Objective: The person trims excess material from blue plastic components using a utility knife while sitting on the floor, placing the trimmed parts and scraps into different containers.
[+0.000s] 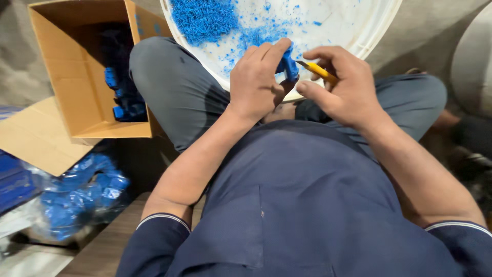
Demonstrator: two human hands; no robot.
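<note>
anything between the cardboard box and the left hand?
Head view: the person's grey-trousered left knee lies between the cardboard box and the left hand, which grips a blue plastic part over the white basin.

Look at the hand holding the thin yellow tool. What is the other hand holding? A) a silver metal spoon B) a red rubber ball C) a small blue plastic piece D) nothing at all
C: the left hand pinches a small blue plastic piece over the round white plastic tub, while the right hand points the thin yellow tool at it.
</note>
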